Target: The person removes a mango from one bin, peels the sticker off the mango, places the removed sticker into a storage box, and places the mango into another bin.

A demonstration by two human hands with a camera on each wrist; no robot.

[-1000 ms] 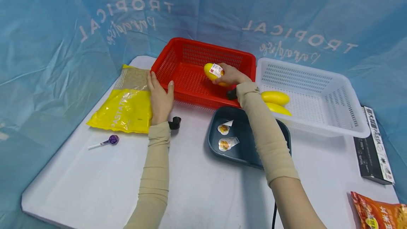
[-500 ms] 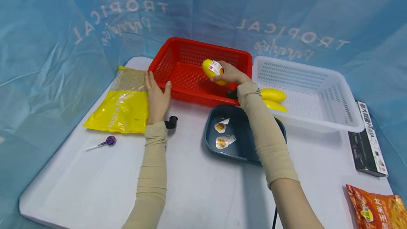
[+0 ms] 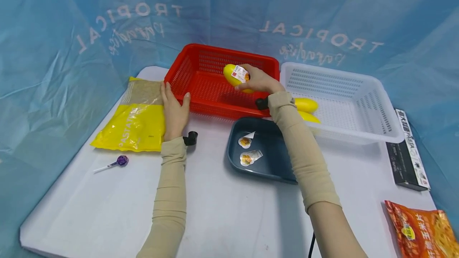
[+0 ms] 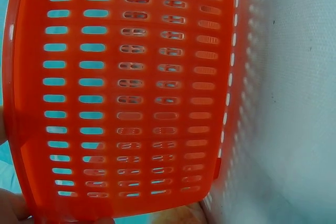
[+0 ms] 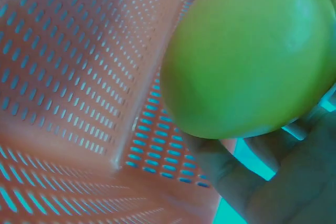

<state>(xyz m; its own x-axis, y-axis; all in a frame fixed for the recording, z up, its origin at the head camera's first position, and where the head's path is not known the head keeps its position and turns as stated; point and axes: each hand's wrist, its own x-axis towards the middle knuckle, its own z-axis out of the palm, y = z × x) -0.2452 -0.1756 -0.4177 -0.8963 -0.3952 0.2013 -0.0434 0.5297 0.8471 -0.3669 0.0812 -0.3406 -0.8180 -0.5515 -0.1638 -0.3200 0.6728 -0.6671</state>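
Note:
My right hand (image 3: pixel 261 79) grips a yellow mango (image 3: pixel 229 75) above the red basket (image 3: pixel 211 106). A white label with a small picture, the sticker (image 3: pixel 240 73), is on the mango's near side. Close up in the right wrist view, the mango (image 5: pixel 241 61) has fingers curled under it, with the basket's perforated wall (image 5: pixel 79 72) behind. My left hand (image 3: pixel 175 114) rests against the basket's front left corner, fingers extended along its side and thumb apart. The left wrist view shows mostly the basket's slotted wall (image 4: pixel 131 93), with a little of the hand at the left edge.
A white basket (image 3: pixel 358 138) holds yellow mangoes (image 3: pixel 305 104). A dark blue tray (image 3: pixel 263 176) with stickers (image 3: pixel 251 157) sits in front. A yellow pasta bag (image 3: pixel 132 126) and lollipop (image 3: pixel 122 161) lie left; a black pasta box (image 3: pixel 407 154) and orange snack bag (image 3: pixel 423 230) lie right.
The head view has turned slightly right, so everything shifts left in it. My right hand still holds the mango over the red basket, a touch higher; the left hand stays at the corner.

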